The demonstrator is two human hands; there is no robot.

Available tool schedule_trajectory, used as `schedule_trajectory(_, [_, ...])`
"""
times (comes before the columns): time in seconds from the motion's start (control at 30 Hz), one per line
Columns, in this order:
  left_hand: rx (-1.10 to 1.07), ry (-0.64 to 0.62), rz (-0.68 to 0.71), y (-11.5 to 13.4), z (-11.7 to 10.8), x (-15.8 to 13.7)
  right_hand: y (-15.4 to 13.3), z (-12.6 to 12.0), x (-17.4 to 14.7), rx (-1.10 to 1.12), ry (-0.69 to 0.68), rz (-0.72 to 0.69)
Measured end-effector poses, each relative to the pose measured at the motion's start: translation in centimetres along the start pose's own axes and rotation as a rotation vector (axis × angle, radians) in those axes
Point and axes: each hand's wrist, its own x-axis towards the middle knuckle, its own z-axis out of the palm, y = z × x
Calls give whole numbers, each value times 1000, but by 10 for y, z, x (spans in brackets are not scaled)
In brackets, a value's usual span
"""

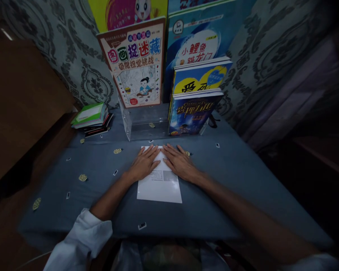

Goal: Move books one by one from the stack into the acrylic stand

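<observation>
A white printed sheet or thin booklet (159, 190) lies flat on the table, with small text and a grey block near its middle. Whether it is one sheet or several pages, I cannot tell. My left hand (145, 163) rests flat on its upper left part, fingers stretched toward the far edge. On the upper right part lies my right hand (180, 162), palm down with the fingers spread. Both hands are open, and the two index fingertips nearly meet near the top edge. Parts of the sheet's upper half are hidden under them.
Beyond the sheet stands a clear acrylic rack (147, 126) holding a picture puzzle book (138, 64) and blue books (193, 113). A small book stack (92, 116) lies at the back left. Grey-blue cloth (214, 203) covers the table; a patterned curtain (93, 81) hangs behind.
</observation>
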Motion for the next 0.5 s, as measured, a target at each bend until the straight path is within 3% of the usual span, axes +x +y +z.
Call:
schedule_trajectory(0.3, [-13,-19,24,-3,0,-2,-6,-13,-12,12,-93,-6])
schedule_trajectory(0.5, [-25,-103,158,-9,-3,-10,-5,-10,-12,19,-77,-4])
